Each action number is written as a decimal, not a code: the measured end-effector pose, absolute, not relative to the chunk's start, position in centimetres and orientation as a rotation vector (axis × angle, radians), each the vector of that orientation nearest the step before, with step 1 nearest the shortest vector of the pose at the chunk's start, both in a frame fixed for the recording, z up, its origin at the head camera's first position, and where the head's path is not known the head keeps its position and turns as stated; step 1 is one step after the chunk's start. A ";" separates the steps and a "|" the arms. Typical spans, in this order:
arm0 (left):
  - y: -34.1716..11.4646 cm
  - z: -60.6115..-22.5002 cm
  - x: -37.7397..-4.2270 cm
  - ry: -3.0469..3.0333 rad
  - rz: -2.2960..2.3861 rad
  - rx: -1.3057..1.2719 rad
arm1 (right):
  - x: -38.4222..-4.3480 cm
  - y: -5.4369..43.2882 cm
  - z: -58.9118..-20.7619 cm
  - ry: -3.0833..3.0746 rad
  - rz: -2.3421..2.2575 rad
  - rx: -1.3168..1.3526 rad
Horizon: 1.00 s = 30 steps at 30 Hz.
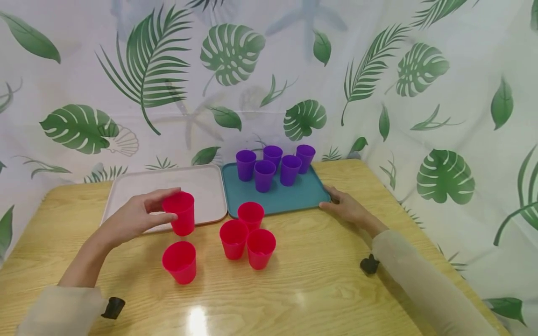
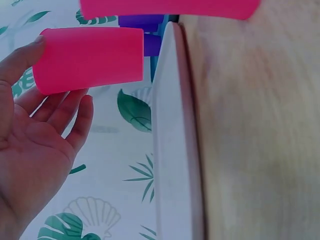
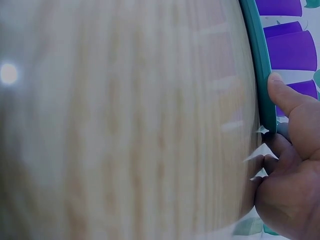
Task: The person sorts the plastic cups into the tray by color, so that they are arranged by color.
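Observation:
My left hand (image 1: 136,214) grips a red cup (image 1: 183,219) between thumb and fingers, upright above the table by the white tray's (image 1: 138,179) front edge. In the left wrist view the held cup (image 2: 90,60) shows with the thumb at its rim. Another red cup (image 1: 180,263) stands on the table just in front of it. To the right, three more red cups (image 1: 233,240) are grouped close together. At the near right corner of the teal tray (image 1: 235,198), my right hand (image 1: 346,207) holds the edge, its thumb on the rim (image 3: 265,65) and its fingers curled at the corner.
Several purple cups (image 1: 265,177) stand upright on the teal tray. Both trays lie side by side at the back of the wooden table (image 1: 319,270), against a leaf-patterned cloth (image 1: 260,102). The rear red cup (image 1: 251,214) of the group stands close to the teal tray's front edge.

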<state>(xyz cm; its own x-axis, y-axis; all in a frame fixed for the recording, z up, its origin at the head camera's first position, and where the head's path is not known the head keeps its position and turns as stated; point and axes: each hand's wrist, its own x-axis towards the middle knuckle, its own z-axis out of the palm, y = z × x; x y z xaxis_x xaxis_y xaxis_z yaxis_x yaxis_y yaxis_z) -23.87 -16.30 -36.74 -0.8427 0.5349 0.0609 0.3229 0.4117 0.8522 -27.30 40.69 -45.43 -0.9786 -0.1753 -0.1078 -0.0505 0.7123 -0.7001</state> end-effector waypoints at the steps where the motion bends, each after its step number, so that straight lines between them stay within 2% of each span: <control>1: -16.4 -36.5 -24.1 2.464 1.391 0.762 | -27.3 40.7 -45.4 2.752 -1.116 -0.184; 13: -17.9 -34.5 -26.8 2.588 1.303 0.646 | -27.4 40.7 -45.5 2.761 -1.100 -0.174; 30: -21.2 -34.4 -29.5 2.715 1.209 0.412 | -27.2 40.7 -45.5 2.754 -1.125 -0.192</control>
<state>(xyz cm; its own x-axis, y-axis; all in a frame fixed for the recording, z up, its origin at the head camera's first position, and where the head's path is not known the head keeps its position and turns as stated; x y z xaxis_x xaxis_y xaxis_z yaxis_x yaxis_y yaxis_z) -29.48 -21.21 -34.39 -0.9526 0.3037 -0.0172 0.1904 0.6392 0.7451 -27.16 40.68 -45.49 -0.9788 -0.1788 -0.0996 -0.0579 0.7086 -0.7032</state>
